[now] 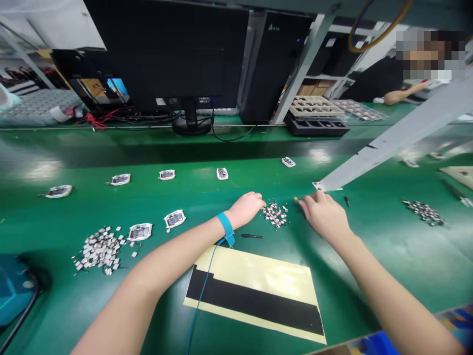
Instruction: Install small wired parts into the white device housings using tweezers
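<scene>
My left hand (pixel 247 208), with a blue wrist strap (pixel 226 227) around its wrist, is at the left edge of a pile of small metallic parts (pixel 275 215). Its fingers are curled together, and whatever they pinch is hidden. To the right of that pile, my right hand (pixel 325 214) pinches a small yellow-tipped part (pixel 295 199) between thumb and fingers. A black pen-like tool (pixel 252 236) lies just below the pile. In front of me is a pale yellow sheet (pixel 266 266) with a black band across it.
White-framed device housings (pixel 140 231) lie spread along the green bench (pixel 166 320). A larger pile of square parts (pixel 101 250) is at left, another pile (pixel 424 212) at right. A slanted white post (pixel 373 143) meets the bench. Behind stand a monitor (pixel 177 54) and trays (pixel 318 106); a person sits far right.
</scene>
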The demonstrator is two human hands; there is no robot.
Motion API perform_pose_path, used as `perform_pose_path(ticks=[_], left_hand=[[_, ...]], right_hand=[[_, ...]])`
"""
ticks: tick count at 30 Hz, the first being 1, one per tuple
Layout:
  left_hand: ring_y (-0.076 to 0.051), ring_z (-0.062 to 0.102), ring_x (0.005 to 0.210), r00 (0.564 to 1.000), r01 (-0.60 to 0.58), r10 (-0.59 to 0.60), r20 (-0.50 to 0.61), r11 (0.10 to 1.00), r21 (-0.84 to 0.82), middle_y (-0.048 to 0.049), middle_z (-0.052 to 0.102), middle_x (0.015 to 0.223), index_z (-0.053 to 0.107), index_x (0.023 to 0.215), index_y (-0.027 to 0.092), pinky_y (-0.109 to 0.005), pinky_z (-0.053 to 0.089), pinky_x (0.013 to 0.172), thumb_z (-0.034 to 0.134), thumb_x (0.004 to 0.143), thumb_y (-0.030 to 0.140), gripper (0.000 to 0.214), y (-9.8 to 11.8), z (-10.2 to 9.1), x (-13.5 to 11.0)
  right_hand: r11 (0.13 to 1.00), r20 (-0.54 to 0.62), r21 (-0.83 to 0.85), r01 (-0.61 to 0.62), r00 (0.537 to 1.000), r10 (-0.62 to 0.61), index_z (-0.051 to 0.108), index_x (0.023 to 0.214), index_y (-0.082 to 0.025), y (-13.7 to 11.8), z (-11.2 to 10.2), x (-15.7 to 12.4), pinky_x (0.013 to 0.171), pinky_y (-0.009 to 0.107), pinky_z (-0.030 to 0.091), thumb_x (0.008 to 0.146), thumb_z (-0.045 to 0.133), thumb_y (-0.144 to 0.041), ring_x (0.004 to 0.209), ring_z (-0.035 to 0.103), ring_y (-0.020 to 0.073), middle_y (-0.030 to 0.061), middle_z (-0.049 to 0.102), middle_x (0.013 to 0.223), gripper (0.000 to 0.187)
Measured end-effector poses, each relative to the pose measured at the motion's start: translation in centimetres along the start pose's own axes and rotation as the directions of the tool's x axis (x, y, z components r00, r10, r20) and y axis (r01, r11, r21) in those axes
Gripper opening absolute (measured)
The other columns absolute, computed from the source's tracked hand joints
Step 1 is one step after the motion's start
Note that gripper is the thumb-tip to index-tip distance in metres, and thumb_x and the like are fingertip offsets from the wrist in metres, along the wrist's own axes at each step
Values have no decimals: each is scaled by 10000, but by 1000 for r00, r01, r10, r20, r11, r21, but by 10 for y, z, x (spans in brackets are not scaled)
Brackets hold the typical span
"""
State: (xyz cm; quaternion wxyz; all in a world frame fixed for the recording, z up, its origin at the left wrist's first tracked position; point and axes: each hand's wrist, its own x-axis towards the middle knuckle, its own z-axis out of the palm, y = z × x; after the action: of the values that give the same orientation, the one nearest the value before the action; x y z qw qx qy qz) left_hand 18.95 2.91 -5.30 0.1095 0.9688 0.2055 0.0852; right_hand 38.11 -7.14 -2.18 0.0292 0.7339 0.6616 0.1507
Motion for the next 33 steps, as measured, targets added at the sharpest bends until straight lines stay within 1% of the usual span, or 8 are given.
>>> perform_pose_path(ticks=[5,9,11,14,17,21,27,33], left_hand=[[-157,562,886,999,42,-43,16,998,52,-60,566,997,532,1003,122,-358,485,778,483,848,287,232,-3,0,-8],[-147,569,855,991,131,-129,-23,989,75,-53,574,964,535,987,117,-346,491,758,483,849,285,223,-6,-5,-23],[-145,577,822,985,168,-164,-60,983,68,-50,596,895,554,948,110,-328,492,752,480,845,219,167,-6,-10,-37],[-156,584,801,974,195,-190,-125,980,32,-54,617,837,585,912,122,-300,489,762,472,808,120,154,-6,-24,-67],[-150,574,811,957,215,-215,-193,976,-25,-39,612,845,596,870,149,-274,483,762,465,798,126,151,-3,-44,-104],[-122,552,743,930,236,-259,-262,965,-116,-29,585,830,564,854,149,-248,483,701,446,809,136,128,0,-63,-143],[-152,549,824,977,19,-37,-212,996,-89,-60,582,849,549,880,124,-287,501,751,392,840,122,163,2,-44,-148],[-186,546,995,976,-86,90,-200,996,32,-86,598,940,546,919,83,-289,484,891,408,816,64,173,0,-29,-141]], right_hand=[[908,-63,207,365,931,-360,526,1140,-161,-58,-24,96,841,254,419,816,309,-36,990,534,160,86,545,1117,410],[686,-32,285,670,722,-691,415,1241,-326,-121,-22,159,927,201,362,667,446,72,1218,365,119,-60,354,1364,700],[623,16,302,722,649,-760,489,1181,-310,-137,-17,178,882,206,390,679,491,39,1174,424,132,-42,440,1307,612],[622,75,308,720,633,-770,588,1056,-220,-140,-18,189,772,228,424,699,571,-58,1003,553,173,43,600,1092,392],[680,86,302,668,692,-717,604,985,-120,-131,-28,168,685,261,420,703,615,-173,866,591,218,122,611,961,287],[741,86,328,586,763,-641,610,865,-108,-129,-42,93,620,271,420,778,533,-337,734,597,211,103,604,811,257],[810,112,393,435,852,-512,516,1113,-99,-120,-41,8,688,317,478,751,573,-404,817,599,228,109,568,953,476],[753,161,497,432,807,-569,559,793,-132,-96,-30,-3,658,300,476,803,525,-207,728,583,184,65,572,797,83]])
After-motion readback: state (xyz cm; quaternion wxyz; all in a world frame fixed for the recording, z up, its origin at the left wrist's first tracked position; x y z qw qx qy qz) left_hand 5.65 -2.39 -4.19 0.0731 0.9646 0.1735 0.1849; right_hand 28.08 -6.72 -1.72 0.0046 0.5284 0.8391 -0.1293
